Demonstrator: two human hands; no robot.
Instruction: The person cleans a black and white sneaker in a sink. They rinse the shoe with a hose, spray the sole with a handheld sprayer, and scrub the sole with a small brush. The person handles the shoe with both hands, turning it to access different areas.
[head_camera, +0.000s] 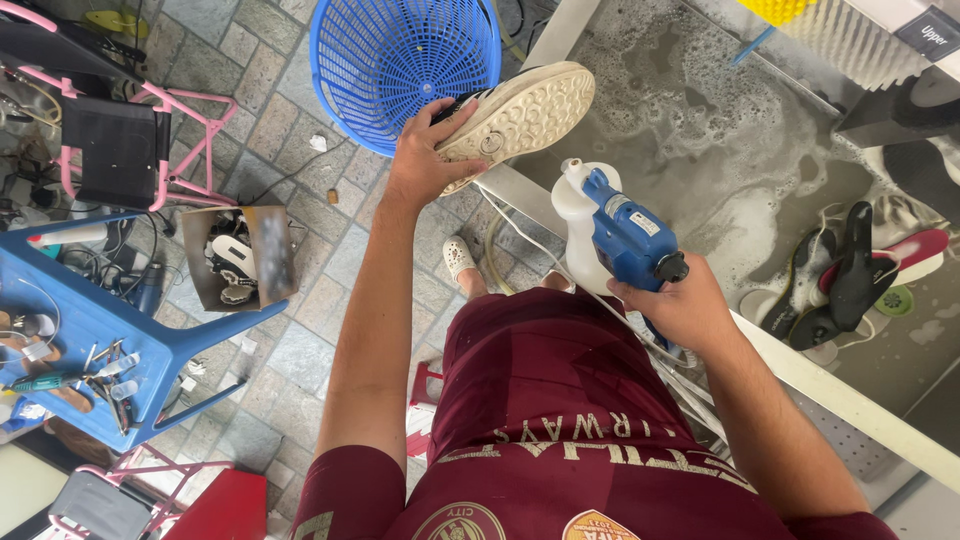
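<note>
Far left: blue plastic table (75, 310) carried small tools and clutter; a pink folding chair (130, 140) stood behind it, an open box (240, 258) of bits sat on the paved floor (300, 330) just beside the table.

Left hand (420, 160) was raised, its grip closed around the upper of a sneaker (515, 115), fingers wrapped on the far side, thumb on the near edge. Sneaker was held sole-up, cream tread facing the camera, toe pointing right, right at the rim of a blue mesh basket (400, 60); heel sat in the palm.

Right hand (680, 305) had its grip clamped around the handle of a blue-and-white spray bottle (610, 230), held below and right of the sneaker, apart from it, nozzle end toward the shoe.

Right: soapy wash basin (720, 130) with foam film; dark shoes and insoles (850, 270) lay in it near a green drain cover (895, 300).
</note>
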